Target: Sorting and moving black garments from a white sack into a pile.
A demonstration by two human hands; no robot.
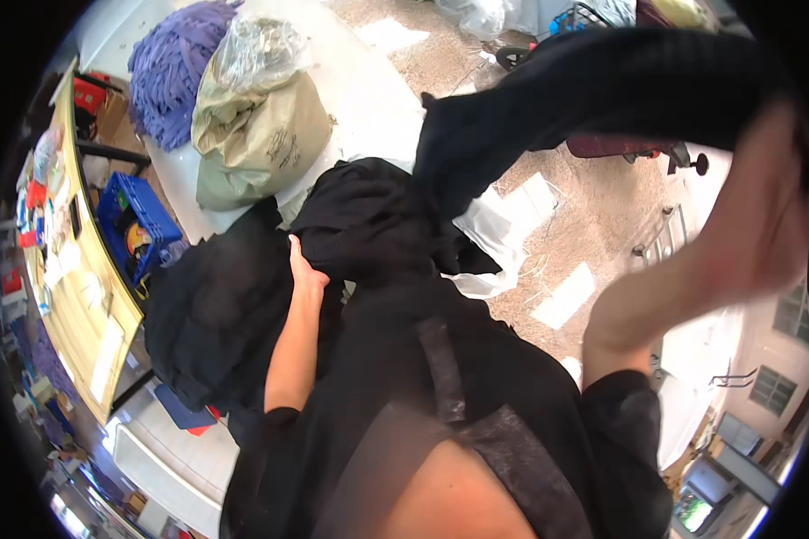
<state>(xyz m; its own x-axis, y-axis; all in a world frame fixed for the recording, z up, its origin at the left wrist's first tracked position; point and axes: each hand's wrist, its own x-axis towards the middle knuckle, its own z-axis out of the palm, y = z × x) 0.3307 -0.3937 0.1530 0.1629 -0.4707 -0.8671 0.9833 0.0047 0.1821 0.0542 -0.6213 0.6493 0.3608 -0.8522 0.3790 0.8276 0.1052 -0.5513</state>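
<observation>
A black garment (368, 216) lies bunched on a white table (368, 99) and stretches up toward the top right as a long black length (602, 90). My left hand (304, 269) presses into the bunched black cloth at the middle, fingers buried in its folds. My right hand (786, 153) is raised high at the right edge, blurred, gripping the far end of the stretched black cloth. More dark fabric (216, 314) hangs over the table's near left side.
A large olive sack (261, 135) topped with clear plastic and a purple fuzzy heap (175, 72) sit on the table's far left. A blue crate (135, 220) and a wooden shelf (81, 296) stand at left. A white plastic bag (499, 238) lies beside the cloth.
</observation>
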